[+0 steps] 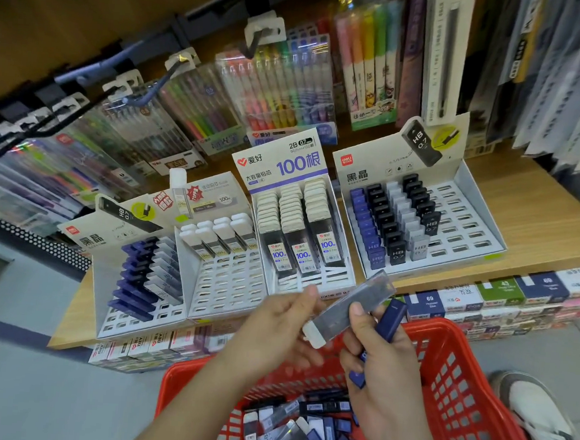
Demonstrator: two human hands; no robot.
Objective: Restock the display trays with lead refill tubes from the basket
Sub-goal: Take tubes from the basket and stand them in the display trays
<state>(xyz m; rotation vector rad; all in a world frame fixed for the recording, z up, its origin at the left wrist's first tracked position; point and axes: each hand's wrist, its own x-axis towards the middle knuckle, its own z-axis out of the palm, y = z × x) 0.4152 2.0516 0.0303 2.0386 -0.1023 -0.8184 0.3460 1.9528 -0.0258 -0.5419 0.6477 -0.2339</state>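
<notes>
A red plastic basket [459, 386] below me holds several loose lead refill tubes [301, 426], blue, black and clear. My left hand [274, 325] and my right hand [378, 356] together hold a clear tube with a white cap [347, 309] above the basket. My right hand also grips blue tubes [391, 319] in its fingers. On the wooden shelf stand four white display trays: a far-left tray [137, 315] with blue tubes, a second tray [229, 284] with white-capped tubes, a third tray [332, 277] with rows of 100-lead tubes, and a right tray [470, 225] with blue, black and grey tubes.
Packs of coloured pens [277, 91] hang on hooks above the trays. Boxed goods [503, 293] line the shelf front below the wooden edge [484, 267]. A white shoe [542, 419] shows at lower right beside the basket. Grey floor lies to the left.
</notes>
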